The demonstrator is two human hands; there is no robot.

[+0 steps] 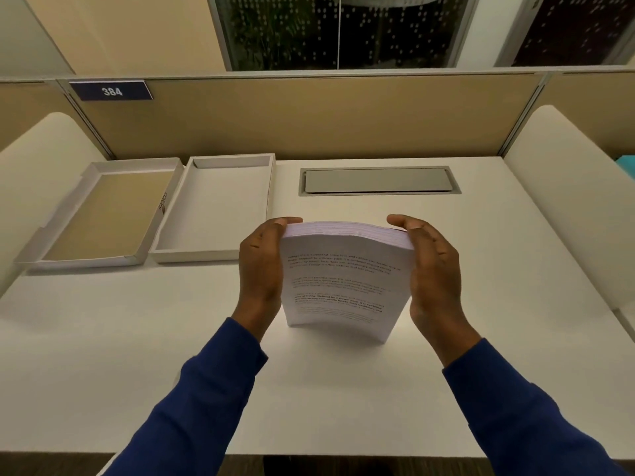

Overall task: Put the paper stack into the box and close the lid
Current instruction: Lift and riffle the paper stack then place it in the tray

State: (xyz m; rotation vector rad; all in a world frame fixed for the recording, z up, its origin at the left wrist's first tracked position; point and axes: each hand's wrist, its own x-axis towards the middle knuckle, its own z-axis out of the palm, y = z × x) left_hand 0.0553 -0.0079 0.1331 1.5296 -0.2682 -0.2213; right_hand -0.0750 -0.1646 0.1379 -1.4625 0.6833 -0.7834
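I am looking down on a wide white bench (pixel 481 389) set in an office cubicle, closed at the back by a tan fabric partition (pixel 309 115) with rounded cream side panels to left and right. Above the partition runs a window (pixel 340 29), dark outside with dotted glass. Let into the far part of the bench is a long grey cable hatch (pixel 378 180).

At the far left of the bench lie two shallow cardboard trays side by side, touching or nearly so. The left one is the lid (pixel 103 214), lying inside-up with a brown inner face; the one to its right is the box (pixel 220 207), white inside and holding nothing.

The paper stack (pixel 347 280) stands on its lower edge near the bench's middle, to the right of the box and apart from it, its top bowed a little. My left hand (pixel 261 266) and right hand (pixel 434 269) each have a grip clenched on one side of the stack, in blue sleeves.

A dark blue plate (pixel 111 91) on the partition reads "384". Small print on the lid's wall is too small to make out, and the printed text on the stack's front sheet is blurred.
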